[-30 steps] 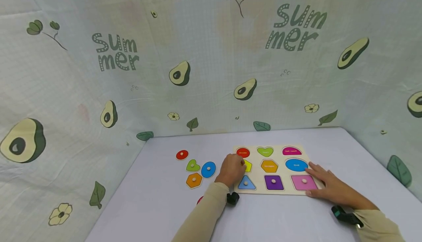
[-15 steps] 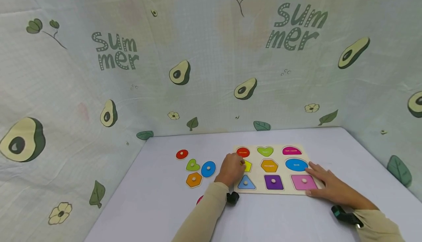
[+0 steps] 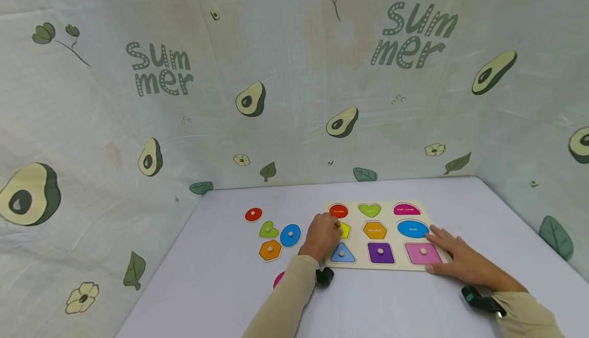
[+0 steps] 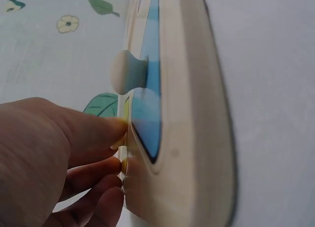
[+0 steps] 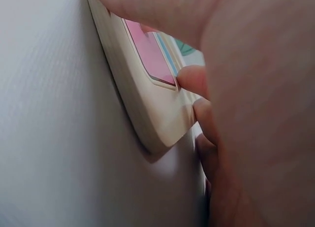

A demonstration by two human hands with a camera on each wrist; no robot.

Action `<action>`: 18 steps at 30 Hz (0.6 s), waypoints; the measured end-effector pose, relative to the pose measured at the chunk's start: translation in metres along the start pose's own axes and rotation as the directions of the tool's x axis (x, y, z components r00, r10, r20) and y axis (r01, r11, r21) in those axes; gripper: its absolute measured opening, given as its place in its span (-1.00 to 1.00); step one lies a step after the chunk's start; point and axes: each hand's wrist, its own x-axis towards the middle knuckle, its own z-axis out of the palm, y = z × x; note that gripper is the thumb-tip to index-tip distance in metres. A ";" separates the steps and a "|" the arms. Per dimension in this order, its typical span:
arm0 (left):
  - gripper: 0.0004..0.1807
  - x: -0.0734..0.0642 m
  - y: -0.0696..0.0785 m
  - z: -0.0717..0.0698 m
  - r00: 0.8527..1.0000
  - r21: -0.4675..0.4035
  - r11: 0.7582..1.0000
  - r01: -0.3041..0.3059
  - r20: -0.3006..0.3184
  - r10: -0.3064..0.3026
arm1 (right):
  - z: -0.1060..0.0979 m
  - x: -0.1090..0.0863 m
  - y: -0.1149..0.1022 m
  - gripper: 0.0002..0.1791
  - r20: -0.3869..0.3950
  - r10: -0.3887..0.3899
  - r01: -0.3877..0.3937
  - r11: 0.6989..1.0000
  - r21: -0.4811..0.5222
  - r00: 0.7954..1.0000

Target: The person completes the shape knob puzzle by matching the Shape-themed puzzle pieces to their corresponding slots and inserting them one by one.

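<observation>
A flat wooden puzzle board point(image 3: 361, 256) lies on the white table. At its left side my left hand point(image 3: 322, 235) pinches at the yellow piece point(image 3: 345, 230); the fingertips hide the part they grip. In the left wrist view, thumb and curled fingers meet just beyond the light blue triangle point(image 4: 146, 123) with its round knob point(image 4: 127, 72). My right hand point(image 3: 460, 258) rests on the board's right edge, fingers spread, thumb near the front corner beside the pink rectangle point(image 3: 420, 257). A knobbed purple square point(image 3: 375, 258) also sits in the front row.
Left of the board lie loose knobbed pieces: a red one point(image 3: 249, 217), a green heart point(image 3: 264, 232), a blue oval point(image 3: 286, 240) and an orange hexagon point(image 3: 265, 254). My left sleeve partly covers a magenta piece point(image 3: 277, 279). A printed cloth point(image 3: 294, 72) hangs behind the table.
The head view has shifted very slightly. Both hands keep their places on the board, and the pieces lie as before.
</observation>
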 end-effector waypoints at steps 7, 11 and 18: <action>-0.75 0.001 -0.002 -0.001 0.999 -0.007 1.000 -0.024 0.022 0.024 | -0.003 -0.002 -0.002 -0.02 0.000 -0.022 0.022 1.000 0.011 1.000; -0.72 -0.002 0.000 -0.002 0.999 0.033 0.999 0.002 0.048 -0.004 | -0.004 -0.003 -0.002 -0.03 0.008 -0.012 0.011 1.000 0.023 1.000; -0.71 -0.005 0.005 -0.006 0.998 0.098 0.995 0.033 0.052 -0.038 | -0.004 -0.002 -0.003 -0.01 0.016 0.014 -0.014 0.999 0.045 1.000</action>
